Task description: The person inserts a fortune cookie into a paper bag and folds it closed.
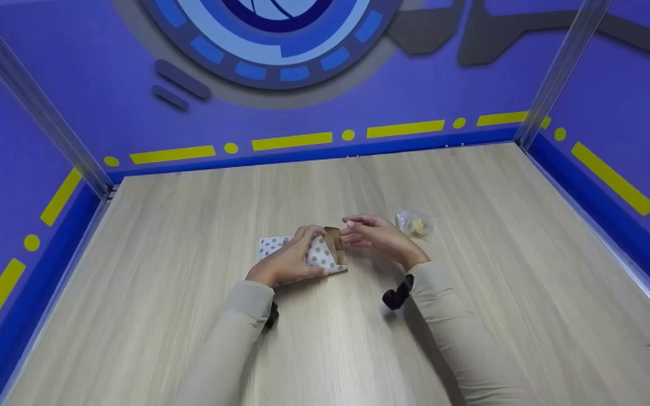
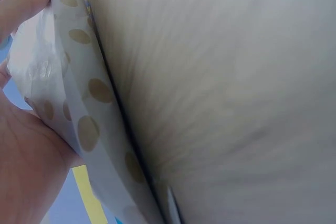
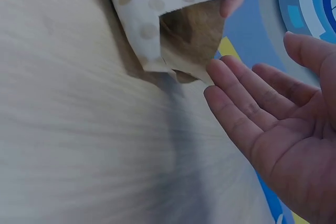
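A white paper bag [image 1: 320,254] with grey-brown dots lies on the table, its mouth spread open toward the right. My left hand [image 1: 291,256] grips it across the top, thumb on the near side and fingers on the far side. In the right wrist view the bag's brown inside [image 3: 193,32] shows through the opening, deep and shadowed. My right hand [image 1: 378,237] is just beside that mouth with its fingers extended and nothing in them. Seen from the right wrist, its fingertips [image 3: 214,69] are right at the bag's lower lip.
Right of my right hand, a small clear plastic bag [image 1: 417,225] with something pale yellow inside lies on the wooden table [image 1: 325,349]. Blue-purple panels [image 1: 302,124] with yellow marks stand along the back and both sides. Each wrist wears a small black camera [image 1: 397,294].
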{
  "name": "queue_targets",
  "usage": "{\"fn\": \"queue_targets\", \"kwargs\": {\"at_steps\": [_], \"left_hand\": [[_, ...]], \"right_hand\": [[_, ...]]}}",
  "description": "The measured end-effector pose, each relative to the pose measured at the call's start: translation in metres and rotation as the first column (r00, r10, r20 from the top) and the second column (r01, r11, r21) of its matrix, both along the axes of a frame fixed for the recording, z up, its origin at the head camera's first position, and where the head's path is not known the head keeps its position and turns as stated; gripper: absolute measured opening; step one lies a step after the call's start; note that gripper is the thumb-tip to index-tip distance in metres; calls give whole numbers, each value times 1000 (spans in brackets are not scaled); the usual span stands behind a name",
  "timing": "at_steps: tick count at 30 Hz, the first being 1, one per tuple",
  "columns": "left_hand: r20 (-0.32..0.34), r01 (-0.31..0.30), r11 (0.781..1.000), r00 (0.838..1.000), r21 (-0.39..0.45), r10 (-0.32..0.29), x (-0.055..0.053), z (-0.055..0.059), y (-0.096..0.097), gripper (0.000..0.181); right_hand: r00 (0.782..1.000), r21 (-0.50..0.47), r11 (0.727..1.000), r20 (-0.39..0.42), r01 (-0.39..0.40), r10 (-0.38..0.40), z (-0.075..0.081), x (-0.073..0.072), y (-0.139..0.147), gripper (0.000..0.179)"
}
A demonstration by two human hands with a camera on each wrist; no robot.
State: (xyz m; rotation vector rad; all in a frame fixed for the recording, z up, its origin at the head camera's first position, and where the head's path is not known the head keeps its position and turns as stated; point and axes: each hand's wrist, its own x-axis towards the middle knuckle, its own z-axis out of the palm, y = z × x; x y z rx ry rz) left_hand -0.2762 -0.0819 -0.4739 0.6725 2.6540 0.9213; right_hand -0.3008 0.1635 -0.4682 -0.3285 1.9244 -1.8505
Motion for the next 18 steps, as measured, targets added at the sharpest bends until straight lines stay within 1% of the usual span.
{"fn": "queue_targets", "kwargs": {"at_steps": [3,5,10,15,18], "left_hand": [[4,-3,1000,1000,8,3,0,0,0,78],[2,-6,1000,1000,9,6,0,0,0,78],[-4,-4,1000,1000,12,4,0,0,0,78],[-7,0,1000,1000,17,0,-1,-1,-1,78],[2,-3,1000,1000,20,3,0,0,-1,78]], "right_hand": [[999,26,1000,-32,7,-6,5,-1,5,49],[999,43,999,-37,23,-21,9,-2,8,47],[996,77,996,-72,49,-43,17,-4,17,47],[992,69,995,-104,75,-68,20,-7,28,48],[985,79,991,-144,106,-94,20,-7,34,47]]}}
